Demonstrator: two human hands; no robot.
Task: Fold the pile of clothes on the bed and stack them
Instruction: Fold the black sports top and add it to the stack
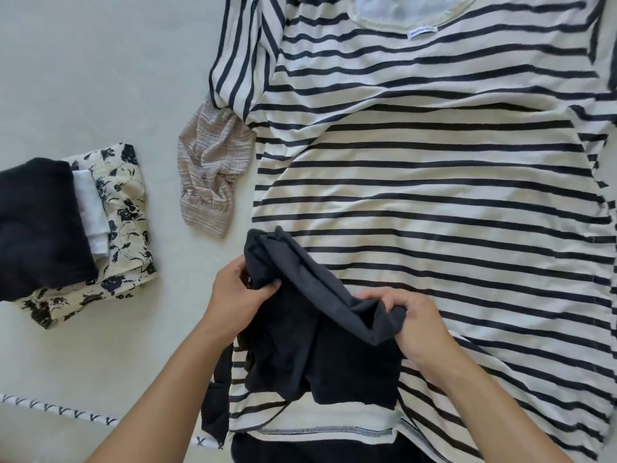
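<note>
That dark garment (310, 315) is held just above the striped shirt (434, 182), near edge of the bed (83, 78). Left hand (233, 292) and right hand (417, 325) fingers are pinched tight on its bunched edge. Looks soft, light, floppy, so probably best gripped at corners.

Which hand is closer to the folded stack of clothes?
Left. The left hand grips the dark garment on the side toward the stack; the right hand grips its far edge, farther away.

Head camera looks steeply down, close.
</note>
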